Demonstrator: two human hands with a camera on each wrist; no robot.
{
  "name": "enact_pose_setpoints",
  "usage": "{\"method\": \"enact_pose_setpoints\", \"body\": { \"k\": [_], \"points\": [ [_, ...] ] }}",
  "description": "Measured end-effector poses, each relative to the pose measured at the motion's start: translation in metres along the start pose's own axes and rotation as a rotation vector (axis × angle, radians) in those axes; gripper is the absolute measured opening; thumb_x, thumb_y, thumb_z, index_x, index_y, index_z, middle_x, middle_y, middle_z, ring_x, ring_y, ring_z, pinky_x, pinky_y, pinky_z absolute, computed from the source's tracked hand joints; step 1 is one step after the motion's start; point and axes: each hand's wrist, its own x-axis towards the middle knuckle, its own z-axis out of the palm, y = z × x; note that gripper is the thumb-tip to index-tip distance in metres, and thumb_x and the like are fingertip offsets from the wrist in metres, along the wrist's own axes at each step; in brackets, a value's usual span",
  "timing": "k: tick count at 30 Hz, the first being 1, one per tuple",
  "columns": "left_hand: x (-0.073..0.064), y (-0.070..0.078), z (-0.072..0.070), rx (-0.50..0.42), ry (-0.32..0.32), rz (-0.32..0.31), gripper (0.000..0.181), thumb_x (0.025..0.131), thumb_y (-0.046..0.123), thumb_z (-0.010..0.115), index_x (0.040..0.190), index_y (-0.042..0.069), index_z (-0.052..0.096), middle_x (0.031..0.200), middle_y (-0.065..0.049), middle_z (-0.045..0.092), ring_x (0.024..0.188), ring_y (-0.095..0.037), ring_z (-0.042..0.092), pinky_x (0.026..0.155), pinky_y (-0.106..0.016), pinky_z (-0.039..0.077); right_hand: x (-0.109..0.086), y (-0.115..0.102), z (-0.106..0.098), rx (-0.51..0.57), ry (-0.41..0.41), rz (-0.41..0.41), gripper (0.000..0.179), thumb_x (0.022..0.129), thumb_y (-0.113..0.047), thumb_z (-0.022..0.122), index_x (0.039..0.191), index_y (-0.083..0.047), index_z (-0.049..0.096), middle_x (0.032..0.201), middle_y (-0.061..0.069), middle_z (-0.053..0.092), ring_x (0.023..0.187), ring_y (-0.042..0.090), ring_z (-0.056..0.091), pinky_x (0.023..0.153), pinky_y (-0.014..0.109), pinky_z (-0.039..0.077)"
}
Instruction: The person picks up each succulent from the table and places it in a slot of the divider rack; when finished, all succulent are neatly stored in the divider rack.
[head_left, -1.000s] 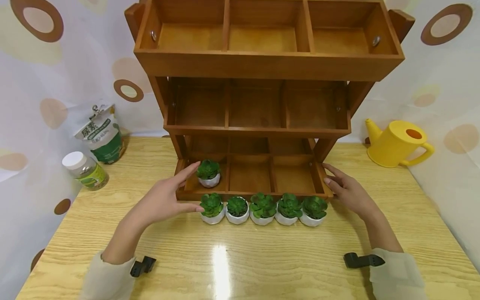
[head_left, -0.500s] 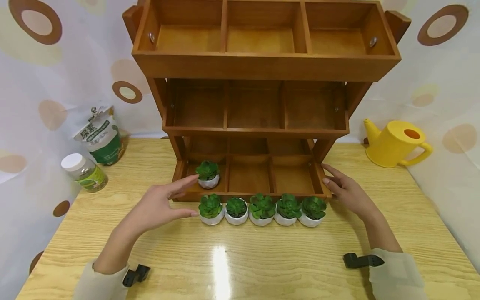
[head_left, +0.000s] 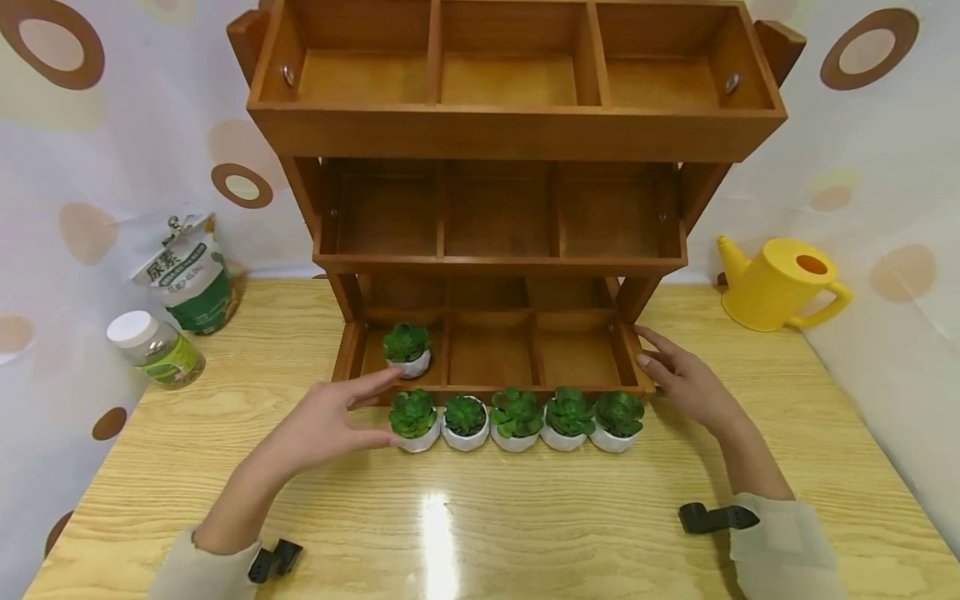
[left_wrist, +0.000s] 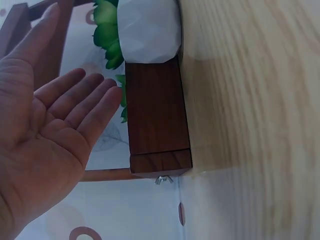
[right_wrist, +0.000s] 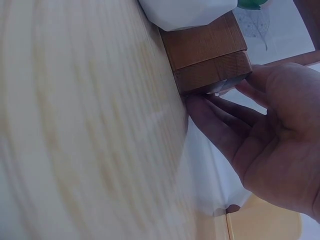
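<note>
My left hand reaches beside the leftmost front succulent in a white faceted pot. Its thumb and fingers are spread apart, and in the left wrist view the palm shows with nothing in it. The thumb tip lies close to that pot; whether it touches, I cannot tell. Behind it, another potted succulent stands in the left compartment of the bottom tier of a brown wooden shelf. My right hand rests its fingers against the right end of that tier, seen also in the right wrist view as a wooden end.
Several more potted succulents continue the row along the shelf's front. At left stand a white-capped jar and a green-and-white bag. A yellow watering can stands at right on the wooden table.
My left hand drew back from the succulent in the compartment, then moved in towards the leftmost front pot. My right hand stays at the shelf's end. The head view shifted slightly.
</note>
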Motion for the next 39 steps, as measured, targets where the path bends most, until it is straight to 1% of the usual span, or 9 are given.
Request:
{"method": "enact_pose_setpoints", "body": {
  "k": [6, 10, 18, 25, 28, 33, 39],
  "points": [
    [0.0026, 0.0006, 0.006, 0.008, -0.025, 0.046, 0.088, 0.078, 0.05, 0.084, 0.154, 0.026, 0.046, 0.15, -0.009, 0.055, 0.126, -0.032, 0.064, 0.104, -0.05, 0.052, -0.0003, -0.0002, 0.0001, 0.005, -0.003, 0.013, 0.062, 0.109, -0.045, 0.039, 0.164, -0.026, 0.018, 0.157, 0.03, 0.038, 0.136, 0.048, 0.05, 0.099, 0.058, 0.053],
    [0.0032, -0.0004, 0.0074, -0.006, -0.045, 0.056, 0.086, 0.08, 0.051, 0.082, 0.154, 0.025, 0.046, 0.151, -0.011, 0.054, 0.124, -0.033, 0.065, 0.103, -0.051, 0.052, -0.0004, -0.0003, 0.0, 0.005, -0.003, 0.008, 0.062, 0.109, -0.045, 0.039, 0.164, -0.025, 0.018, 0.157, 0.031, 0.038, 0.136, 0.049, 0.05, 0.098, 0.059, 0.052],
    [0.0032, -0.001, 0.007, -0.005, -0.049, 0.048, 0.075, 0.084, 0.04, 0.082, 0.151, 0.023, 0.051, 0.148, -0.01, 0.057, 0.121, -0.032, 0.067, 0.102, -0.049, 0.053, 0.0004, 0.0008, -0.0003, -0.001, 0.003, 0.012, 0.063, 0.109, -0.047, 0.038, 0.164, -0.026, 0.017, 0.157, 0.031, 0.038, 0.136, 0.049, 0.05, 0.099, 0.059, 0.052],
    [0.0038, -0.0025, 0.0064, -0.03, -0.045, 0.053, 0.071, 0.085, 0.035, 0.083, 0.148, 0.019, 0.055, 0.135, -0.005, 0.068, 0.12, -0.029, 0.068, 0.101, -0.045, 0.054, 0.0006, 0.0035, 0.0001, -0.013, 0.01, 0.0, 0.063, 0.109, -0.047, 0.038, 0.164, -0.026, 0.018, 0.156, 0.031, 0.038, 0.136, 0.05, 0.049, 0.097, 0.059, 0.053],
    [0.0047, -0.0034, 0.0075, -0.041, -0.049, 0.047, 0.071, 0.084, 0.033, 0.083, 0.147, 0.017, 0.055, 0.136, -0.006, 0.067, 0.121, -0.03, 0.067, 0.101, -0.044, 0.055, 0.0009, 0.0041, 0.0001, -0.011, 0.01, -0.004, 0.063, 0.109, -0.047, 0.038, 0.164, -0.026, 0.018, 0.156, 0.031, 0.039, 0.136, 0.049, 0.049, 0.097, 0.059, 0.053],
    [0.0058, -0.0044, 0.0101, -0.038, -0.058, 0.027, 0.068, 0.083, 0.034, 0.085, 0.144, 0.019, 0.058, 0.139, -0.01, 0.064, 0.119, -0.031, 0.067, 0.099, -0.043, 0.056, 0.0009, 0.0038, 0.0003, -0.003, 0.005, 0.0, 0.062, 0.109, -0.046, 0.038, 0.164, -0.026, 0.018, 0.156, 0.031, 0.039, 0.135, 0.049, 0.051, 0.098, 0.058, 0.053],
    [0.0073, -0.0039, 0.0109, -0.019, -0.049, 0.043, 0.069, 0.081, 0.03, 0.086, 0.144, 0.02, 0.058, 0.131, -0.008, 0.067, 0.116, -0.027, 0.069, 0.097, -0.038, 0.057, 0.0011, 0.0038, -0.0001, 0.008, 0.003, 0.005, 0.063, 0.109, -0.047, 0.038, 0.164, -0.027, 0.018, 0.157, 0.03, 0.037, 0.136, 0.049, 0.049, 0.099, 0.059, 0.052]
  ]
}}
